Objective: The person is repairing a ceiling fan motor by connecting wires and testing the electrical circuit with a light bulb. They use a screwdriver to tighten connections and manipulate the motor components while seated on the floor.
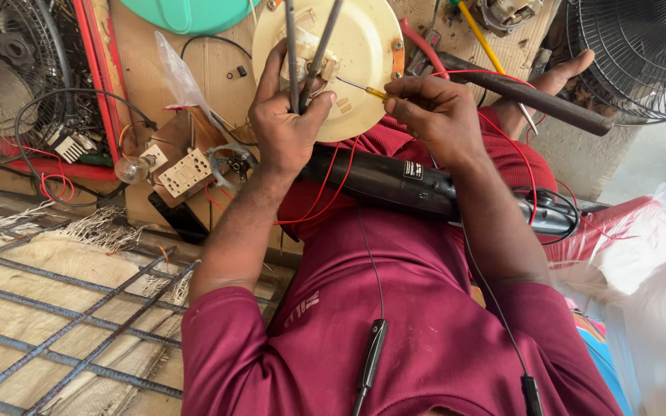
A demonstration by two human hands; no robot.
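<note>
Left hand (287, 127), fingers curled and clamped around the metal rods (306, 46) of a cream round fan base (364, 46) above the lap; right hand (433, 115), wrist bent, pinching a yellow-handled screwdriver (360, 87) tipped against that base.

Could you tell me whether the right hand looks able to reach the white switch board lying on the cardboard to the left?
Probably not directly: the right hand holds a small screwdriver, and the left hand lies between it and the switch board.
</note>
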